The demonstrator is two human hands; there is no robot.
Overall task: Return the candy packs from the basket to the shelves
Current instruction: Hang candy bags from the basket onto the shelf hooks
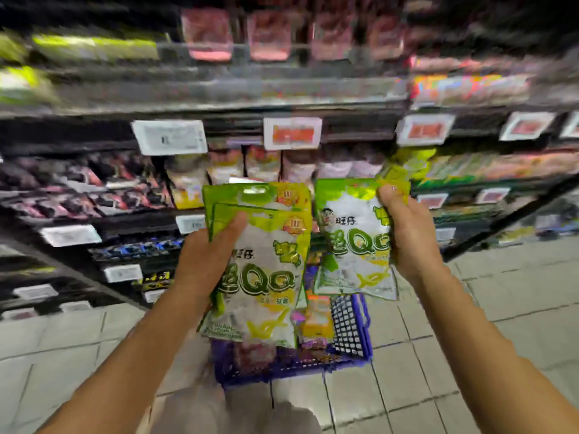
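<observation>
Candy packs in green and white, printed with large "QQ" lettering and the characters "旺仔", are raised in both my hands in front of the shelves (94,214). Shelving fills the far half of the scene, blurred; its rows carry pink, dark and green packets, and white price tags (169,136) hang on the shelf edges, their print unreadable. Below, on the pale tiled floor (485,324), stands the blue basket (354,336) with a mesh wall, holding further orange, purple and pink packs whose labels cannot be read. My left hand (203,261) grasps two overlapping packs (266,261), thumb pressed on the front of the nearer one; each shows an orange round badge near its top right corner, and the nearer pack's lower edge bears small blurred print. My right hand (404,233) grasps a single pack (351,239) at its right edge, thumb on its front. Both sets are held above the basket, close beside each other.
</observation>
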